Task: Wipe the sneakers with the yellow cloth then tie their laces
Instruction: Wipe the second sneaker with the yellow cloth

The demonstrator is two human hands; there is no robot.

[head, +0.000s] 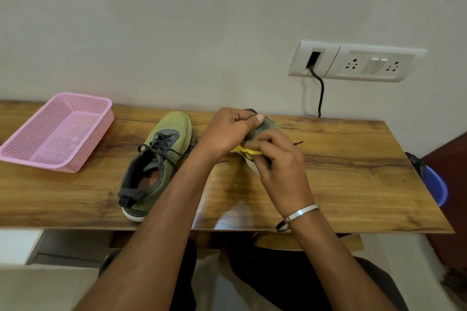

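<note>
One olive-green sneaker [156, 164] with dark untied laces lies on the wooden table [353, 179], toe toward the wall. A second sneaker [265, 126] is lifted off the table and mostly hidden behind both hands. My left hand [227, 134] grips its upper part, thumb on top. My right hand [280, 161] presses a bunched yellow cloth [246, 150] against the shoe's side. A loose lace end [298, 143] pokes out to the right of the hands.
A pink perforated plastic basket [58, 131] stands at the table's left end. On the wall sits a white socket panel [356, 62] with a black cable [319, 93] hanging to the table. A blue bin [434, 184] is past the right edge.
</note>
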